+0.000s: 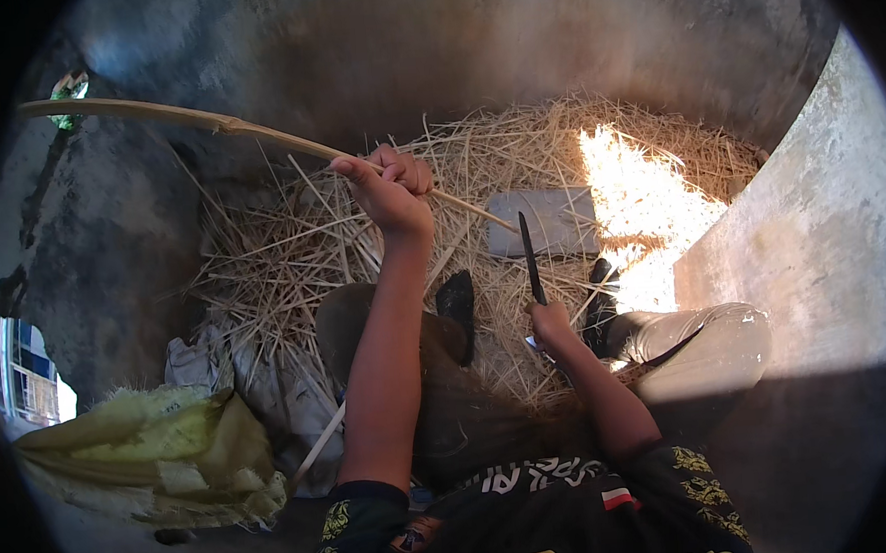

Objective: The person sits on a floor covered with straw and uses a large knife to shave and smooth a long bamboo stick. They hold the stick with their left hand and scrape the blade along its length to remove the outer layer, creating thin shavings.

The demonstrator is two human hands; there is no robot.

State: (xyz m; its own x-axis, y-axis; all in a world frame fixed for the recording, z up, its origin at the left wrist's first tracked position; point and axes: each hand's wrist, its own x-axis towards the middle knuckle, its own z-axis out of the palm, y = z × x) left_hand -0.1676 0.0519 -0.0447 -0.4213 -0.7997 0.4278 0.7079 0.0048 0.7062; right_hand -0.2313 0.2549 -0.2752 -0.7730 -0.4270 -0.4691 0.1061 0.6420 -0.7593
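My left hand [395,189] is closed around a long, thin bamboo strip [280,136]. The strip runs from the far left, bends slightly at a node, and slopes down to the right past my fist. In my right hand [551,323] is the handle of a knife with a long dark blade [530,255], its tip pointing away from me. The strip's lower end is close to the blade near the tip; whether they touch I cannot tell. Beneath them, a flat grey block [560,220] lies among the shavings.
Pale shavings and split strips [476,145] cover the floor between my legs and up to the grey wall [451,46]. Sunlight falls on the pile at the right. A yellow-green woven sack [162,456] lies at the left. My feet in dark footwear flank the block.
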